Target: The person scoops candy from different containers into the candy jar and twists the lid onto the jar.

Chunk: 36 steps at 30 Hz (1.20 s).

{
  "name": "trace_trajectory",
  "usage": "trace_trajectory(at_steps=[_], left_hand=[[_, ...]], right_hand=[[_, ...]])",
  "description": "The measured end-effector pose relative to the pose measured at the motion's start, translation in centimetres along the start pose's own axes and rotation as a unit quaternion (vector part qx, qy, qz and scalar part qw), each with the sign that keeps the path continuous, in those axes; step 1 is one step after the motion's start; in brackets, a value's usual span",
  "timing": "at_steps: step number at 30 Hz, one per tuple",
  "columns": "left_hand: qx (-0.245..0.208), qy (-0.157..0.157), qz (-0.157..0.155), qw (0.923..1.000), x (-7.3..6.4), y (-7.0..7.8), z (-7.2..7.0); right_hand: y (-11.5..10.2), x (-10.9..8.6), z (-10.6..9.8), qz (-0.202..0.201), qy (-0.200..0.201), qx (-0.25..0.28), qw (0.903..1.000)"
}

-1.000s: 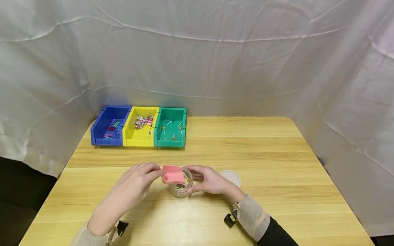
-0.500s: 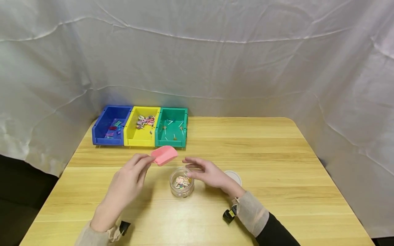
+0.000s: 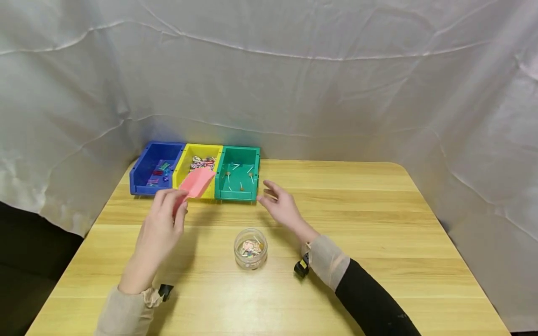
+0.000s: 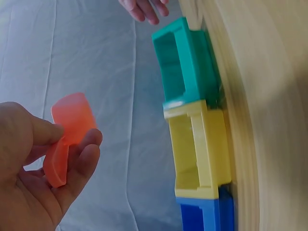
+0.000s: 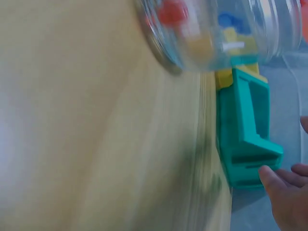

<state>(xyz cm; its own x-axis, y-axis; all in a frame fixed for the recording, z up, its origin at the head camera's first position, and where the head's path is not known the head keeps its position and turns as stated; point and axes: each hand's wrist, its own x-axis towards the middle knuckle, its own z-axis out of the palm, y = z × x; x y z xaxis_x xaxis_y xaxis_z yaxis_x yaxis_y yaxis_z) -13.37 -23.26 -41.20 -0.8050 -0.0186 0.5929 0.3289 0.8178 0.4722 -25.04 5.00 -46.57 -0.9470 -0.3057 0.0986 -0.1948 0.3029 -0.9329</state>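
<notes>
My left hand (image 3: 159, 221) pinches the handle of a pink scoop (image 3: 197, 181), raised so that the scoop overlaps the yellow bin (image 3: 185, 161) in the head view. The left wrist view shows thumb and fingers around the handle of the scoop (image 4: 73, 120), whose blade looks bare. Fingers spread and holding nothing, my right hand (image 3: 283, 207) hovers near the right side of the green bin (image 3: 237, 196). On the table between the hands stands an uncovered glass jar (image 3: 251, 261), with lollipops and small candy pieces inside.
A blue bin (image 3: 149, 190) with wrapped candies stands left of the yellow bin, which holds a pile of small patterned pieces. Several small lollipops lie in the green bin. Behind the wooden table (image 3: 336, 210) hangs a grey curtain (image 3: 294, 93).
My left hand has lifted the scoop off the jar and carried it up and left toward the bins. My right hand has let go of the jar and moved forward.
</notes>
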Motion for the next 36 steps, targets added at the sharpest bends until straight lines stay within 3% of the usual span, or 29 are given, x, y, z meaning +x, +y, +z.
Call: trace_trajectory(at_steps=[5, 12, 17, 22, 28, 36], left_hand=[[-0.005, 0.017, -0.012, 0.9998, 1.2, -1.1, -0.3], [-0.001, 0.021, -0.050, 0.9985, 3.0, -3.3, -0.7], [0.015, 0.017, -0.071, 0.9972, 4.2, -5.0, -1.0], [0.034, 0.014, -0.092, 0.9951, 4.8, -6.7, -1.7], [0.094, -0.040, -0.120, 0.9876, 6.3, -8.7, -3.3], [0.157, -0.134, -0.143, 0.9679, 8.6, -10.0, -4.8]], right_hand=[[0.0, 2.7, 0.1, 0.008, 0.039, -0.027, 0.9989], [0.5, 5.8, 0.7, 0.008, 0.025, -0.051, 0.9983], [0.8, 6.4, 1.2, 0.023, 0.025, -0.067, 0.9972], [1.0, 6.2, 1.7, 0.024, -0.001, -0.086, 0.9960], [1.2, 6.5, 1.6, 0.001, -0.023, -0.119, 0.9926], [1.2, 6.8, 1.3, -0.009, -0.038, -0.135, 0.9901]])
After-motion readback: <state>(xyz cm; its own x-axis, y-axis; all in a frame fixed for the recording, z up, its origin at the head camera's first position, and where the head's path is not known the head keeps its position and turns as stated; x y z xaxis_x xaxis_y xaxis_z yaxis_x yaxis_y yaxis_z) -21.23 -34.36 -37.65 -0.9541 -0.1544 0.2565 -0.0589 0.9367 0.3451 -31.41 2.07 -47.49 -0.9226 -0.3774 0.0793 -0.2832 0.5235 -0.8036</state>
